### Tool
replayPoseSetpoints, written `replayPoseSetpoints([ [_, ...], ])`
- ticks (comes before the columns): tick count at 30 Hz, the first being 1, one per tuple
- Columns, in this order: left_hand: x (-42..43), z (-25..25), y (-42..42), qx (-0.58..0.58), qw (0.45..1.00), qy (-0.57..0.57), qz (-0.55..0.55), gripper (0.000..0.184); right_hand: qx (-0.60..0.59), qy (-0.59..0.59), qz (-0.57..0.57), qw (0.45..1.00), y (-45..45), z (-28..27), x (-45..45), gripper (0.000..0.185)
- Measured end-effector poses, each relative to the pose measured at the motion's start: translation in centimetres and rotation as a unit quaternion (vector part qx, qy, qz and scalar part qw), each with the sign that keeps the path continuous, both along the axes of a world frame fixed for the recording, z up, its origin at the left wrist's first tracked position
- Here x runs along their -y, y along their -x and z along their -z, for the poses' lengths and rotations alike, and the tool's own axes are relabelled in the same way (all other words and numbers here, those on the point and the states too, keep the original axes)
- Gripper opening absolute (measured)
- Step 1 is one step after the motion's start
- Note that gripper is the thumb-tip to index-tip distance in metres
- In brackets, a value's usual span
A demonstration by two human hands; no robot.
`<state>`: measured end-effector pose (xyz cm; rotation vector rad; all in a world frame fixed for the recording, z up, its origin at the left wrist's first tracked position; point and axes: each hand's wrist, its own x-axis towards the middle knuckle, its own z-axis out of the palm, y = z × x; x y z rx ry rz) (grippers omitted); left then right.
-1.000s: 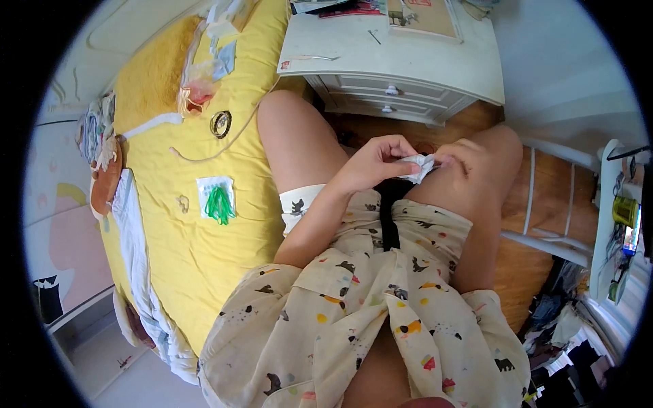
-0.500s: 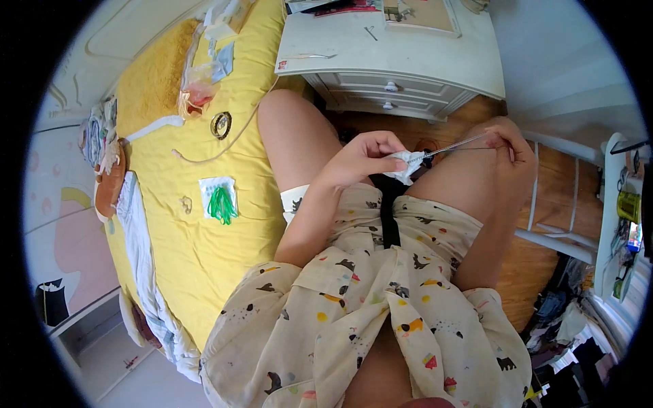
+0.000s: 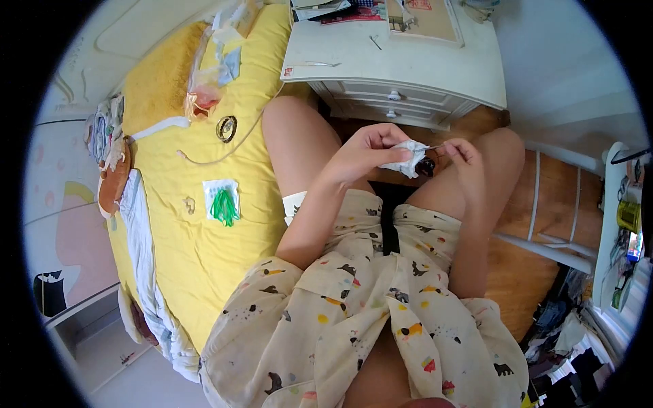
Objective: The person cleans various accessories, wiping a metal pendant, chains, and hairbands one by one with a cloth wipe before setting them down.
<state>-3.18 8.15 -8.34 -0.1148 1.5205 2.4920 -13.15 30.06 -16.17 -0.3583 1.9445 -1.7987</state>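
Above my lap, my left hand (image 3: 367,153) is closed on a small crumpled white piece (image 3: 406,160), pinched at its edge between thumb and fingers. Whether it is cloth or paper I cannot tell. My right hand (image 3: 466,162) is close by on its right, fingertips pinched on a thin strand (image 3: 434,147) that reaches to the white piece's upper edge. Just below and behind that edge is a small dark thing (image 3: 426,166) whose kind is unclear.
On the left, the yellow bed (image 3: 255,197) bears green strands (image 3: 224,207) on a white packet, a dark ring-shaped object (image 3: 226,128), a beige cord (image 3: 235,151) and a fluffy pillow (image 3: 160,75). Tweezers (image 3: 320,64) lie on the white cabinet (image 3: 401,64) ahead.
My right hand has moved left, towards the white piece, and the long stretched strand between the hands now shows only as a short length. My left hand keeps its hold. The view has shifted slightly.
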Motion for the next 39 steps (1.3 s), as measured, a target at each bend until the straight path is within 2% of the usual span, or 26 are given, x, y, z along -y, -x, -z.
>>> replayPoseSetpoints([
  [3, -0.3, 0.3, 0.4, 0.024, 0.999, 0.014, -0.02, 0.015, 0.028, 0.009, -0.082, 0.996, -0.1, 2.3, 0.1, 0.015],
  [11, 0.0, 0.7, 0.4, 0.071, 0.997, 0.023, -0.018, 0.019, 0.038, 0.018, -0.096, 0.994, -1.1, 3.9, 1.1, 0.024],
  [16, -0.1, 2.4, 0.6, 0.061, 0.998, 0.021, -0.023, 0.019, 0.1, 0.012, -0.143, 0.985, -1.0, -0.4, 1.7, 0.033],
  [19, -0.2, 2.7, 0.7, 0.074, 0.997, 0.026, -0.016, 0.019, 0.034, 0.037, -0.118, 0.992, -1.3, -0.4, 2.0, 0.031],
  [22, -0.1, 3.4, 0.8, 0.081, 0.996, 0.025, 0.005, 0.019, 0.047, 0.087, -0.111, 0.989, -1.7, -1.8, 2.3, 0.028],
  [25, -0.1, 2.8, 0.7, 0.09, 0.995, 0.035, 0.023, 0.018, 0.061, 0.073, -0.037, 0.995, -1.6, -2.4, 2.0, 0.022],
  [28, 0.0, 2.9, 0.6, 0.097, 0.994, 0.036, 0.026, 0.018, -0.013, 0.073, -0.005, 0.997, -1.9, -2.8, 2.5, 0.017],
  [31, 0.1, 3.1, 0.6, 0.089, 0.995, 0.031, 0.024, 0.018, -0.019, 0.095, 0.014, 0.995, -2.1, -2.4, 2.7, 0.014],
  [34, 0.6, 3.2, 0.5, 0.083, 0.996, 0.025, 0.025, 0.017, -0.081, 0.09, 0.076, 0.99, -1.9, -2.1, 2.5, 0.014],
  [37, 1.4, 3.2, 0.1, 0.078, 0.996, 0.031, 0.022, 0.016, 0.0, 0.098, 0.148, 0.984, -0.8, -1.8, 1.3, 0.016],
  [39, 2.0, 3.2, -0.2, 0.078, 0.996, 0.036, 0.019, 0.016, -0.009, 0.108, 0.164, 0.98, -0.2, -2.1, 0.5, 0.018],
])
